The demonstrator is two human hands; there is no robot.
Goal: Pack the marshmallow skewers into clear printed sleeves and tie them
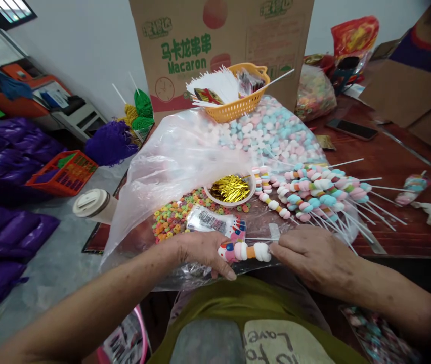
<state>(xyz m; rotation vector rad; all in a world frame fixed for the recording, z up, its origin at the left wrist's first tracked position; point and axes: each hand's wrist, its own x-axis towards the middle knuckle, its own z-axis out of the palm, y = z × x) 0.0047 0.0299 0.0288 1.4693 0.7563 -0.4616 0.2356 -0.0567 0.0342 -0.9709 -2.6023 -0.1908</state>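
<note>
My left hand is closed around one end of a marshmallow skewer, which lies level near the table's front edge. A printed wrapper with coloured shapes covers the skewer's left end. At the other end, my right hand has its fingers pinched by the last white marshmallow; the stick there is hidden in the hand. Just beyond my left hand lies a stack of printed plastic bags. Behind it stands a white bowl of gold twist ties, beside loose ring-shaped candies.
Finished-looking marshmallow skewers are piled at right, sticks pointing outward. A clear plastic bag of loose marshmallows spreads behind. An orange basket holds white sticks. A lidded cup stands left; a phone lies right.
</note>
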